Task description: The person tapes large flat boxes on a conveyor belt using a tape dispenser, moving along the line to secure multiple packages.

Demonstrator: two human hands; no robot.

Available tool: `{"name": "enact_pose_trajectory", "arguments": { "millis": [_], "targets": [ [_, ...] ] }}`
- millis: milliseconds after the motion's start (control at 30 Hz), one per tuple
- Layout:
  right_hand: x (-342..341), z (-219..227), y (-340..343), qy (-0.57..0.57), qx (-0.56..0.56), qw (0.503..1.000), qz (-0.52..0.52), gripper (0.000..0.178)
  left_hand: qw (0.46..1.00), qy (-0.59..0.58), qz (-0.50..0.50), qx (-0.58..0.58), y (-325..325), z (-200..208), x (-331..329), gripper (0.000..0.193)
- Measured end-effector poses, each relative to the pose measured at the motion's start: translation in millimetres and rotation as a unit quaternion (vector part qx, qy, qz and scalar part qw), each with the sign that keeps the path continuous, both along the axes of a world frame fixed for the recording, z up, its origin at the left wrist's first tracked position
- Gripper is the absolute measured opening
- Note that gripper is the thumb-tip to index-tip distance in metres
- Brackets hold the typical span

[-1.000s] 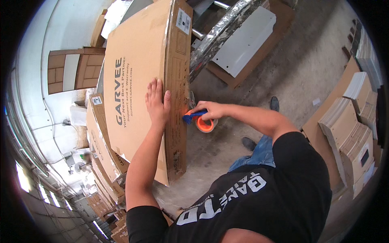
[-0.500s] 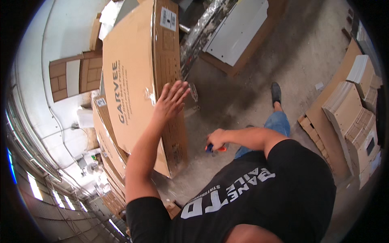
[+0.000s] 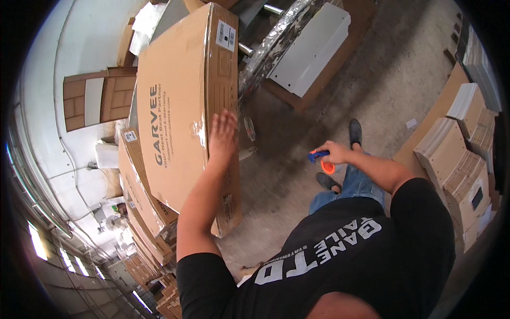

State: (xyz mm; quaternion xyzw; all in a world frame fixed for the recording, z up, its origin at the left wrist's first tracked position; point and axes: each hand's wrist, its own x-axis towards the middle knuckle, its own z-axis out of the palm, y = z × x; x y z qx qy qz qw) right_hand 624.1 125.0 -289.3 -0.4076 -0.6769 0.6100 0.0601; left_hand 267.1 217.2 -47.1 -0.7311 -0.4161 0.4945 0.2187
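Right hand [image 3: 333,154] closed around blue-orange tape dispenser [image 3: 322,160], held clear over concrete floor [image 3: 404,80]. Left hand [image 3: 223,135] open, flat against taped edge of tall cardboard box [image 3: 180,111], likely steadying it upright. More boxes [image 3: 139,181] stacked behind.

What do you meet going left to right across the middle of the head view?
Stacked boxes → large upright cardboard box → left hand flat on it → right hand with tape dispenser → flattened cardboard stacks.
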Motion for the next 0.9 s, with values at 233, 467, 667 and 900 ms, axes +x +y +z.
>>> {"name": "enact_pose_trajectory", "arguments": {
  "millis": [233,467,667,900],
  "targets": [
    [-36,37,36,0.077,0.004,0.997,-0.010,0.056,0.872,-0.330,0.162,0.322,41,101,-18,0.078],
    [-94,69,62,0.186,0.054,0.981,0.003,0.058,0.781,-0.508,0.198,0.305,-33,27,-56,0.075],
    [-123,184,138,0.414,-0.175,0.874,-0.184,0.056,0.618,-0.680,0.234,0.318,-48,26,-67,0.058],
    [-267,314,243,0.383,0.154,0.871,-0.266,0.052,0.517,-0.600,0.286,0.539,-36,15,-74,0.045]
  ]
}}
